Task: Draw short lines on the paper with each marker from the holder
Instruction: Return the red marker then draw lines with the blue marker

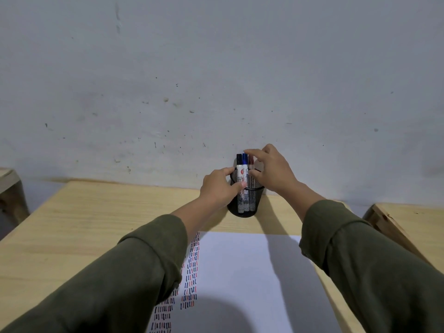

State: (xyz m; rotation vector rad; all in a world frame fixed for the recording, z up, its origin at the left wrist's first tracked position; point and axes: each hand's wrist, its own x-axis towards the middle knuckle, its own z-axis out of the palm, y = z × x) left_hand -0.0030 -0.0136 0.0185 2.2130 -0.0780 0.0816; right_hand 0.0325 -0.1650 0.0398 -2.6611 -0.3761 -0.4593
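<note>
A black mesh holder (242,207) stands at the far edge of the wooden table, against the wall. Three white markers stand upright in it: a black-capped marker (239,164), a blue-capped marker (244,161) and a dark red-capped marker (251,164). My left hand (218,188) grips the holder's left rim, thumb and fingers on the mesh. My right hand (274,169) reaches from the right, its fingertips pinched around the red-capped marker near its top. The white paper (240,272) lies in front of the holder, with columns of short black, blue and red lines down its left part.
The grey wall (216,92) rises right behind the holder. The wooden table (84,224) extends left of the paper. Another wooden piece (408,224) sits at the right, and a wooden stool corner (9,186) at the far left. My sleeves cover parts of the paper.
</note>
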